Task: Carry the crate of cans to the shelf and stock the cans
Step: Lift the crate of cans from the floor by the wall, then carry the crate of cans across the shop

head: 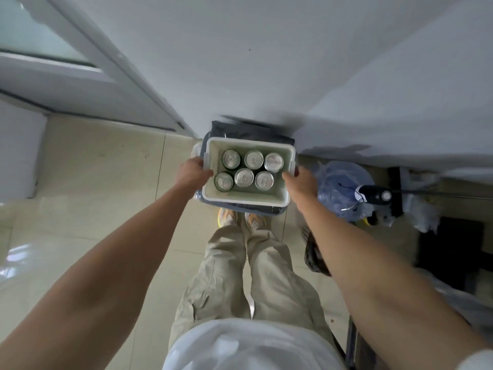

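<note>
A white-rimmed crate with blue-grey outer walls is held out in front of me above the floor. Several silver-topped cans stand upright inside it in two rows. My left hand grips the crate's left rim. On the opposite rim my right hand is closed. Both arms are stretched forward. No shelf is in view.
A white wall corner stands straight ahead, with a door frame to the left. A dark bin or bag sits under the crate's far side. A blue water jug and dark clutter lie right. Beige tiles spread left.
</note>
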A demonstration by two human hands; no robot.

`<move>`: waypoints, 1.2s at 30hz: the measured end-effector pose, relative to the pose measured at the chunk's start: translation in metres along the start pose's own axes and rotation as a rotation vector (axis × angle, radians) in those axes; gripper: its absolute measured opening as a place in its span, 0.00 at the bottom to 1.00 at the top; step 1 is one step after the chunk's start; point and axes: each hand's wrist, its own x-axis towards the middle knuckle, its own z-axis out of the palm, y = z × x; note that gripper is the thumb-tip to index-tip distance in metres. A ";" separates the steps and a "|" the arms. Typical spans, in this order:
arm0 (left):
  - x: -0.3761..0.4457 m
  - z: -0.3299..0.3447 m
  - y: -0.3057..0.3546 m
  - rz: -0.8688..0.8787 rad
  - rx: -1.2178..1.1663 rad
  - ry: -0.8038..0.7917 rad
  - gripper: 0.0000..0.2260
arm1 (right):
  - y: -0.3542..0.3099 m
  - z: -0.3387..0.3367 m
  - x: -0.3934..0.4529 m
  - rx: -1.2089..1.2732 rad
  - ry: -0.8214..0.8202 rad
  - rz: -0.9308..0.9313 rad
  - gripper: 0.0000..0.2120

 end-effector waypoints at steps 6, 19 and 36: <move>-0.050 -0.024 -0.067 -0.083 -0.382 -0.031 0.04 | -0.056 -0.002 -0.047 -0.167 0.019 -0.235 0.14; -0.225 -0.080 -0.338 -0.347 -1.087 0.387 0.09 | -0.195 0.207 -0.241 -0.558 -0.456 -0.808 0.15; -0.437 -0.035 -0.530 -0.911 -1.736 1.116 0.06 | -0.147 0.452 -0.597 -0.998 -1.088 -1.303 0.10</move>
